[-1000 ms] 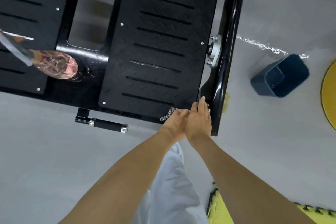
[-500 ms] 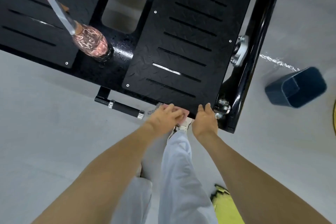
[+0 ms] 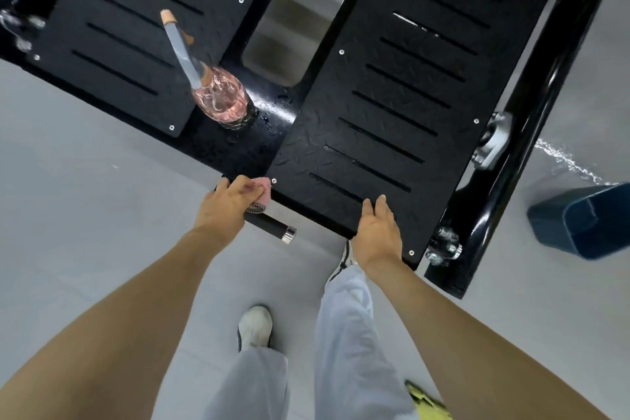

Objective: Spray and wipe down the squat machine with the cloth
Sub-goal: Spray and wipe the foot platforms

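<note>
The person stands at the near edge of the squat machine (image 3: 238,150), both bare arms reaching down to it. The left hand (image 3: 229,205) is curled round a small pink cloth (image 3: 264,186), thumb and fingers bunching it against the near corner where the right footplate (image 3: 392,112) meets the lower base. A grey patterned fold of the cloth hangs just under the knuckles. Right below that hand, touching or nearly touching it, a short black handle (image 3: 272,224) with a chrome cap sticks out toward the right hand. The right hand (image 3: 376,232) lies flat and relaxed, fingers straight and close together, the fingertips resting on the near lip of the same footplate; it holds nothing. The two hands are well apart along that edge. Beyond the left hand, farther onto the machine, a spray bottle (image 3: 220,95) of pink liquid stands upright on the wet black base between the two plates, its grey nozzle leaning toward the left footplate (image 3: 129,44). Out past the right hand, beyond the glossy side rail (image 3: 545,85), a dark blue bin (image 3: 586,218) lies tipped on the grey floor (image 3: 85,215). Under the arms are pale trouser legs and a white shoe (image 3: 255,326).
</note>
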Demonstrator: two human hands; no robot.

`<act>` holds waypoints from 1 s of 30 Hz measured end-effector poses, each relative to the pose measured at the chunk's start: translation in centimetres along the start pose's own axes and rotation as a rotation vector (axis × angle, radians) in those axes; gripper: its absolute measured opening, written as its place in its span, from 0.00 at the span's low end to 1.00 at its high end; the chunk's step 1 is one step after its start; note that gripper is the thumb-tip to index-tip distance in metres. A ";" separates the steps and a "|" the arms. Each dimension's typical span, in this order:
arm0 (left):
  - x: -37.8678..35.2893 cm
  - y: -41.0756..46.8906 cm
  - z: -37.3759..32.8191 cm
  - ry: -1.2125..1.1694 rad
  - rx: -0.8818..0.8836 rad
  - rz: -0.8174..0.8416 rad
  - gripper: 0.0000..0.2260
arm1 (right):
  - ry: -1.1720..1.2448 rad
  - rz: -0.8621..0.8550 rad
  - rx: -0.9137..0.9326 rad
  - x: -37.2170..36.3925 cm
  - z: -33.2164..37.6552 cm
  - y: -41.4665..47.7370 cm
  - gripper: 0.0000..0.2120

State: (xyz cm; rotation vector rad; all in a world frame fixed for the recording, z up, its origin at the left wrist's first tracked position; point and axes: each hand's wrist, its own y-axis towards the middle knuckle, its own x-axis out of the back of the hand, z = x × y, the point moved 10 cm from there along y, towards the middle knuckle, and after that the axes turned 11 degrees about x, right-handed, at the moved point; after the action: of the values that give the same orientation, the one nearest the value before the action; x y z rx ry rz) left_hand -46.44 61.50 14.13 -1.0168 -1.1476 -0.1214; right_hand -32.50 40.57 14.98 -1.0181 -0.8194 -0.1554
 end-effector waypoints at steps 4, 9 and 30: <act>-0.4 0.0 1.5 -0.383 0.326 -0.047 0.30 | -0.023 0.006 0.049 1.9 1.0 1.8 0.36; 0.2 1.4 -1.6 -0.498 0.490 -0.019 0.29 | -0.125 0.038 0.139 4.2 2.3 4.7 0.39; 13.9 20.2 -14.1 -0.414 0.228 -0.083 0.30 | -0.100 -0.168 0.126 18.6 -2.6 19.8 0.43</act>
State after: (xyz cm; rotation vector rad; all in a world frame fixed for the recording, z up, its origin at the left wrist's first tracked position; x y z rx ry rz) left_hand -19.06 68.49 12.46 -0.8106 -1.5419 0.1594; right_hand -8.67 53.74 13.08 -0.8432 -0.9942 -0.1950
